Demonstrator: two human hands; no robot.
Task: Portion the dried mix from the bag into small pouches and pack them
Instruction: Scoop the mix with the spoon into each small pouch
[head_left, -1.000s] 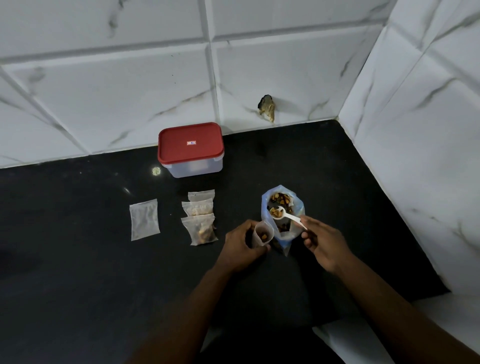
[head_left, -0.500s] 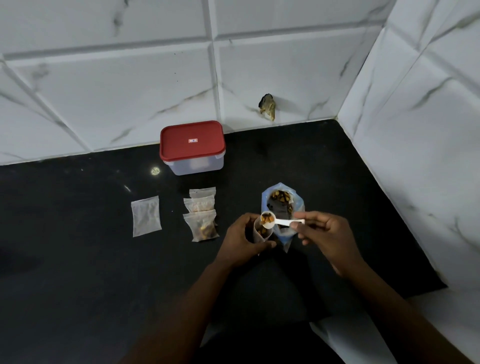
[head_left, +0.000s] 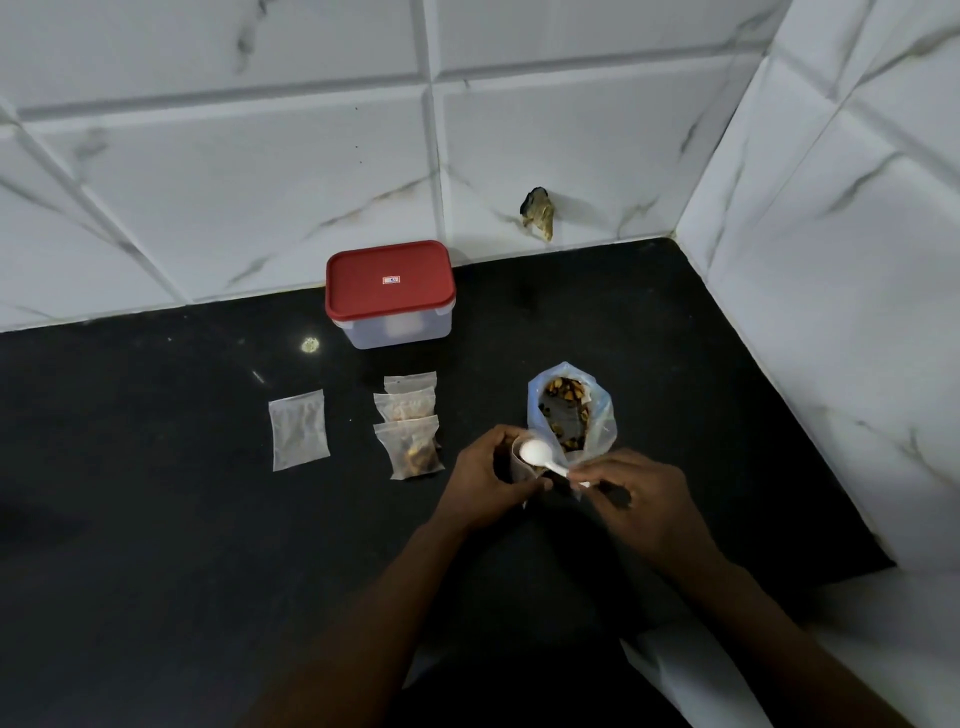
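The small pouch (head_left: 519, 470): upright just in front of the bag (head_left: 571, 410) of dried mix, gripped by the left hand (head_left: 485, 470), fingers curled round its sides to hold the mouth open. Over that mouth, a white spoon (head_left: 535, 452), its handle pinched between thumb and fingertips of the right hand (head_left: 641, 493); bowl showing plain white, so probably turned over or empty, cannot tell which.

To do this step well: keep the mouth wide, tip slowly with the bowl low over the rim, tap once to shed clinging bits, and match the fill of the filled pouches (head_left: 410, 441) stacked to the left on the desk (head_left: 156, 519).

Farther left, a flat pouch (head_left: 298, 430), contents unclear. Behind, a red-lidded box (head_left: 389, 293) near the tiled wall.
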